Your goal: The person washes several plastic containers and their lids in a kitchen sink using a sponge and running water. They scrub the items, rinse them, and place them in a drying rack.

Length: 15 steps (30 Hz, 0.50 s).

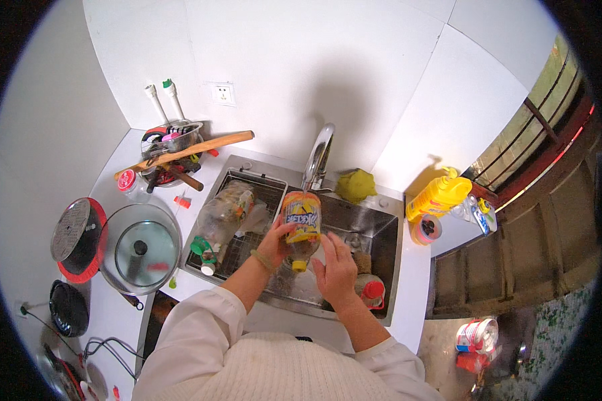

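Note:
My left hand (276, 240) grips a clear plastic bottle (302, 220) with a yellow-orange printed label. Its yellow cap points toward me, and its far end is under the chrome faucet (321, 155). My right hand (337, 268) is beside the bottle's lower right side, fingers apart, near or lightly touching it; I cannot tell which. Both hands are over the stainless steel sink (394, 260). Partly behind my right hand, a bottle with a red cap (373, 289) lies in the basin. Several plastic bottles (220, 220), one green-capped, lie on the wire rack at the left.
A yellow cloth (356, 186) sits behind the sink. To the right stand a yellow pump bottle (437, 196) and a small tub (426, 229). On the left are a glass-lidded pot (140, 270), a rolling pin (190, 152) across a utensil basket, and a red-lidded jar (132, 184).

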{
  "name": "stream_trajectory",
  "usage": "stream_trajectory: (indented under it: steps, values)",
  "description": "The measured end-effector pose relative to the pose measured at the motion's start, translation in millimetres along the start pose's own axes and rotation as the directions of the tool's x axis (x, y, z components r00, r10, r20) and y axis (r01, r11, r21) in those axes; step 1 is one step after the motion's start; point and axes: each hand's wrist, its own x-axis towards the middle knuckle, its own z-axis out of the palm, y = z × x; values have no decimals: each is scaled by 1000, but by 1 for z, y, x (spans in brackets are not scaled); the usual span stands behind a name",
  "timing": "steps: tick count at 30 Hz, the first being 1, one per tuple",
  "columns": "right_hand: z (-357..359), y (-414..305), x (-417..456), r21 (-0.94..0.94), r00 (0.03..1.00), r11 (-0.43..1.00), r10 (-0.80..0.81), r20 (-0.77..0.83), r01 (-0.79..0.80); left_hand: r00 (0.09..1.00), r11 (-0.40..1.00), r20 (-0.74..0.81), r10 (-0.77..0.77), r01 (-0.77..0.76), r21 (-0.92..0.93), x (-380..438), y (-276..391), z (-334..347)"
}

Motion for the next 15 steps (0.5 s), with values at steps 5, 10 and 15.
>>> stream_trajectory:
  steps: [5,10,15]
  values:
    - [24,1,18,35,983,999,-34,179,28,995,995,-86,49,-41,86,-12,-13,7]
    - [55,23,40,231,949,973,-80,305,8,982,996,-167,83,-76,49,-19,-10,6]
    - [86,88,72,510,841,691,283,461,-512,996,987,-77,38,-25,162,-26,-8,34]
